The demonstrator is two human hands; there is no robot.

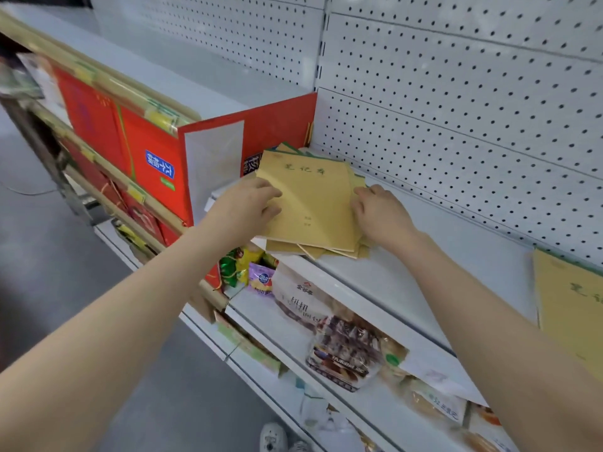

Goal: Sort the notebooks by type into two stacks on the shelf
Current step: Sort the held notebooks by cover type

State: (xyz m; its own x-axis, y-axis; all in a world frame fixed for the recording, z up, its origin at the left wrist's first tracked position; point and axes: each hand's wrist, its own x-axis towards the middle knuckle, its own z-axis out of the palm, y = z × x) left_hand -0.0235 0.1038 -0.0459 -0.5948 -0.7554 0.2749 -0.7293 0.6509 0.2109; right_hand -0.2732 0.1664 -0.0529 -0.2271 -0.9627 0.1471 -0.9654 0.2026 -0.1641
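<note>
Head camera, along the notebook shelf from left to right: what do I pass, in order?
red carton → left hand → notebook pile → right hand → bare shelf → separate notebook at the right edge.

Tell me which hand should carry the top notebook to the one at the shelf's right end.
Right, likely: the right hand sits at the right edge of the pile, nearer that far notebook.

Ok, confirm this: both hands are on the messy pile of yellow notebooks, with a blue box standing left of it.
No: the box is red, not blue; the head view shows it. The left hand and right hand are indeed on the messy pile of notebooks.
</note>
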